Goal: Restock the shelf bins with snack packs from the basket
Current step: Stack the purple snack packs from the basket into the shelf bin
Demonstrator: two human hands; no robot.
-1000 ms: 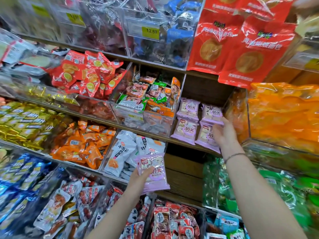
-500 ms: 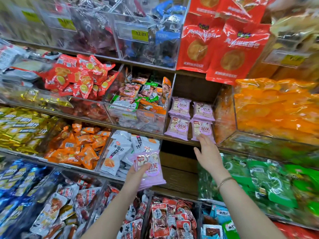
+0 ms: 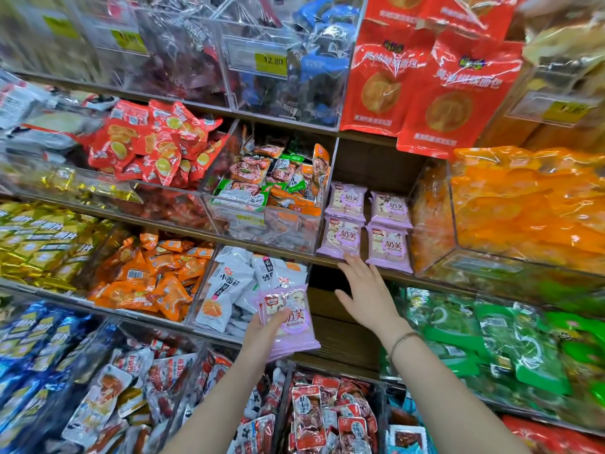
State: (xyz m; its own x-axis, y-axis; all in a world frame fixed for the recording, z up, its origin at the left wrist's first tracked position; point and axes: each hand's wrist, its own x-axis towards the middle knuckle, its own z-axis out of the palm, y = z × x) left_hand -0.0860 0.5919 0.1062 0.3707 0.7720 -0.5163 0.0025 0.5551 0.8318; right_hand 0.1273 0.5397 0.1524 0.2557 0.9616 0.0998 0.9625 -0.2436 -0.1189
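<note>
A thin stack of purple snack packs [image 3: 289, 322] is held in the left hand [image 3: 262, 335], the grip closed round it. The right hand [image 3: 366, 296] is spread open, empty, just below four matching packs [image 3: 366, 224] laid on the wooden shelf [image 3: 373, 162]. Each pack is best passed singly and laid flat, label outward. Clear acrylic bins [image 3: 262, 224] flank that slot.

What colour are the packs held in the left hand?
Lilac packs, pale front panel, in the left hand; head view shows them best.
</note>
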